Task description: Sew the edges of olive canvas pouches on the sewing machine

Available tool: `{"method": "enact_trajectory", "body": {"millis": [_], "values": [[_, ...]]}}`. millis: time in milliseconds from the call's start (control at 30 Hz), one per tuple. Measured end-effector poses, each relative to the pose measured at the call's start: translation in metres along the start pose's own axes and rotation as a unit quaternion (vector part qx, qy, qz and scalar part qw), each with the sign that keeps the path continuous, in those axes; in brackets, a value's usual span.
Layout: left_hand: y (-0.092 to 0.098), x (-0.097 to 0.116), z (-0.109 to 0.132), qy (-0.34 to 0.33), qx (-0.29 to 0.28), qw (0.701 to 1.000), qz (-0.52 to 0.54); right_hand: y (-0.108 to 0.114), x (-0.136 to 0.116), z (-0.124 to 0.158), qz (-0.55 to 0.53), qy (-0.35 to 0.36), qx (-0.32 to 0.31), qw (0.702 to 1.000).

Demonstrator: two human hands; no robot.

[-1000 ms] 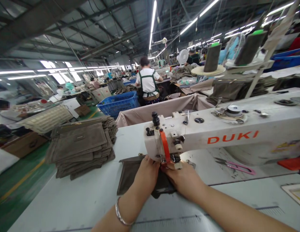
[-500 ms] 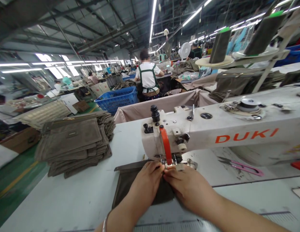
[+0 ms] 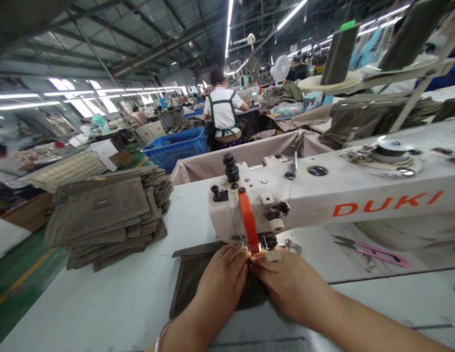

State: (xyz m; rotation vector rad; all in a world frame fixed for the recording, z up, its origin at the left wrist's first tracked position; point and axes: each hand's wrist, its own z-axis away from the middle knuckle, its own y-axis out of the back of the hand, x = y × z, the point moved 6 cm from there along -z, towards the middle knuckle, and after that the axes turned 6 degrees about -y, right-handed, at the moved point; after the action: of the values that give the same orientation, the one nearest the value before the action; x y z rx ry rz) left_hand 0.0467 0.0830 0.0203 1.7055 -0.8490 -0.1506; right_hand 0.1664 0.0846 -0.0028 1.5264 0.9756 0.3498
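Note:
My left hand [image 3: 223, 278] and my right hand [image 3: 289, 286] lie on a dark olive-brown fabric piece [image 3: 188, 288], their fingertips meeting just below the presser foot [image 3: 273, 252] of a white DUKI sewing machine head [image 3: 322, 200]. The fabric lies flat, its far edge running under the foot. My fingers hide the needle area. A metal bangle [image 3: 158, 340] shows on my left wrist. To the left, a stack of taupe fabric bags [image 3: 98, 210] rests on the white table [image 3: 102, 298].
Pink-handled thread snips [image 3: 370, 253] lie right of the machine head. Thread cones [image 3: 339, 51] stand on a rack at the back right. Beyond the table are a fabric-lined bin [image 3: 242, 156], a blue plastic crate [image 3: 176, 149], and a co-worker [image 3: 223, 110] at another station.
My fingertips have closed in around the presser foot, with the hands nearer each other. The view has tilted slightly, so the machine and stack sit lower and further left.

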Motion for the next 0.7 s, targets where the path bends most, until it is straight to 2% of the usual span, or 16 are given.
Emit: {"method": "enact_trajectory", "body": {"millis": [233,533,700], "values": [[0.000,-0.008,0.003,-0.007,-0.022,1.000,0.012,-0.002,-0.002,-0.001,0.017,0.004,-0.010,1.000],[-0.003,-0.013,0.001,-0.014,-0.011,1.000,0.011,0.005,-0.002,-0.006,0.034,-0.010,-0.022,0.999],[-0.003,-0.011,0.001,-0.020,-0.007,1.000,0.018,-0.005,-0.004,-0.003,0.023,0.005,-0.014,1.000]]}}
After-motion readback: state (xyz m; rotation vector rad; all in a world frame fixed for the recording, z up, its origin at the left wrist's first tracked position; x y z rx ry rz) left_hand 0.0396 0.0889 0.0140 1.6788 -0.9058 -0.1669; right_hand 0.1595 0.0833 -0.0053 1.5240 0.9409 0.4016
